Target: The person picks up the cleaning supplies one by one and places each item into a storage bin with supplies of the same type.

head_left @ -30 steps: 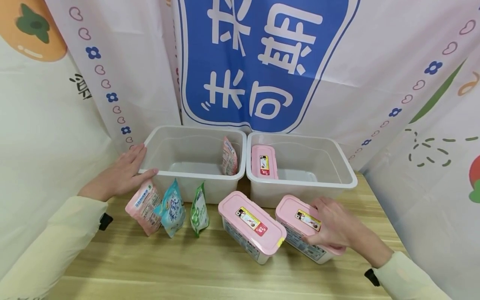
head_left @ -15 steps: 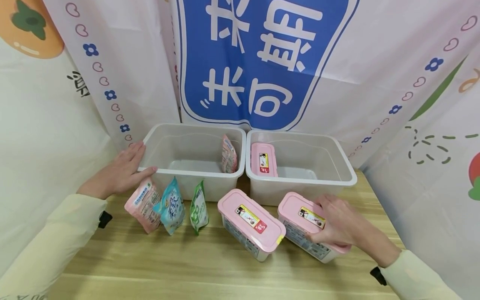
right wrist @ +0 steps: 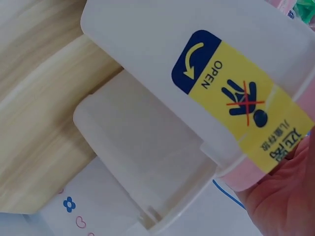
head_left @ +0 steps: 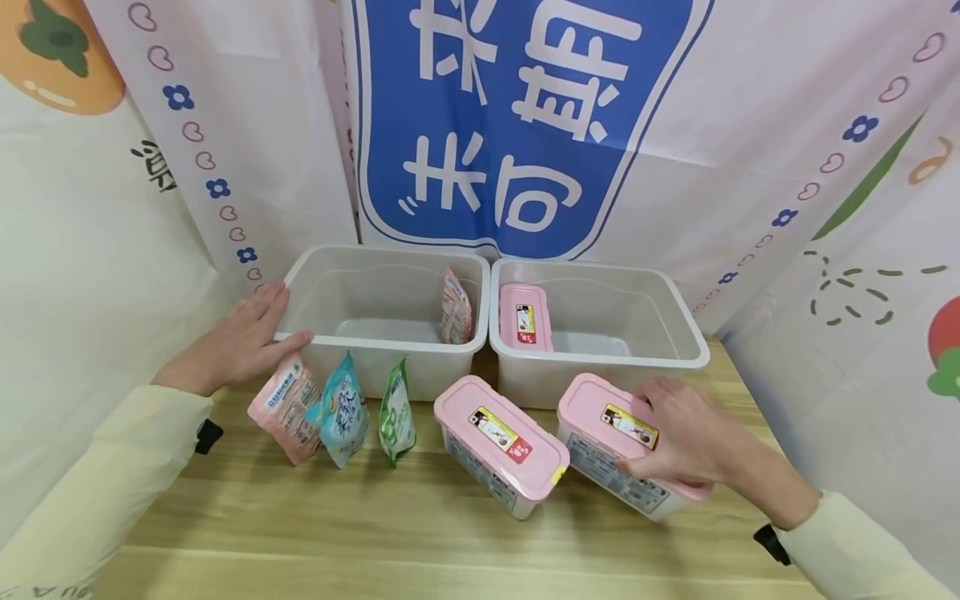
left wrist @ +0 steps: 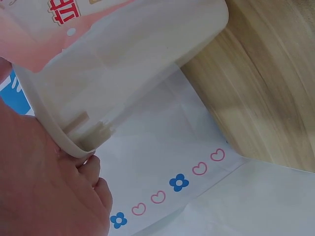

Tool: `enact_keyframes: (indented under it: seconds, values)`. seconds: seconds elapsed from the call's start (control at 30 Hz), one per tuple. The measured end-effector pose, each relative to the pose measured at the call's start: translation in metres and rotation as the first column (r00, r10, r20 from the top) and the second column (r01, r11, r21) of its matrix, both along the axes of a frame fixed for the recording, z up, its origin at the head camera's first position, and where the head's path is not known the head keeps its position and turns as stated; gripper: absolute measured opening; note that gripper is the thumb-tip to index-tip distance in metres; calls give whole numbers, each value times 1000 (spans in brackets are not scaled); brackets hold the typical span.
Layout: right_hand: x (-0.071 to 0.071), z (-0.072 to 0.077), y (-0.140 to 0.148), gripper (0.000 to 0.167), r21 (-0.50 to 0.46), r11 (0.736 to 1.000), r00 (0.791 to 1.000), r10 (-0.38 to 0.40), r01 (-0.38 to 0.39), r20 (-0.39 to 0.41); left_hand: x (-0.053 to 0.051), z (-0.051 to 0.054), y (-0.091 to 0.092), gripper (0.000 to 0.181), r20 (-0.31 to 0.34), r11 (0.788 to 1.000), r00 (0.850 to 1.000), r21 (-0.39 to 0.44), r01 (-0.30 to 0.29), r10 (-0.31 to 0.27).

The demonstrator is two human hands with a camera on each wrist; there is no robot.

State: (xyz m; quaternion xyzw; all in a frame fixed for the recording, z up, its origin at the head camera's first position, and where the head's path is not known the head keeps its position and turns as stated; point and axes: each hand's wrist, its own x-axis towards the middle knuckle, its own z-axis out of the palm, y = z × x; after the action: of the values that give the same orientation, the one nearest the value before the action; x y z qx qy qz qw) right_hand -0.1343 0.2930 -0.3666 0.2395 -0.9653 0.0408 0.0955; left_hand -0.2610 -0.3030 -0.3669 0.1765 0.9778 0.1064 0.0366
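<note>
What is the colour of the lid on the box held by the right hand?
Pink; the lid shows best in the head view.

A pale wood-grained tabletop (head_left: 300, 537) spans the foreground; white printed cloth (head_left: 697, 108) hangs behind it and along both sides; at the back is a large blue panel with white characters (head_left: 483, 150); strips of pink heart outlines and blue flowers (head_left: 218, 188) slant down either side; at left, a round orange fruit print (head_left: 93, 62); at right, a slender green leaf print (head_left: 870, 179) and a dashed green line (head_left: 890, 272).
</note>
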Motion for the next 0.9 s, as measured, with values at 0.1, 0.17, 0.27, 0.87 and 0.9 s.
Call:
enact_keyframes:
  seconds: [0.1, 0.17, 0.27, 0.87, 0.9]
  values:
    - [1, 5, 0, 71, -14, 1000, 1000, 10, -10, -4, 0, 1, 0, 94, 2, 1000, 1000, -1, 2, -2]
    - [2, 9, -1, 70, -21, 1000, 1000, 5, -5, 11, 0, 1, 0, 95, 3, 1000, 1000, -2, 3, -3]
    - [3, 16, -1, 68, -19, 1000, 999, -12, 13, 35, 0, 0, 0, 95, 7, 1000, 1000, -4, 3, -3]
    - [4, 65, -11, 73, 11, 999, 998, -52, 52, 39, 0, 2, 1, 94, 26, 1000, 1000, -18, -13, 13]
    - [4, 67, -11, 74, 9, 999, 998, -51, 50, 36, 0, 2, 1, 95, 26, 1000, 1000, -16, -12, 12]
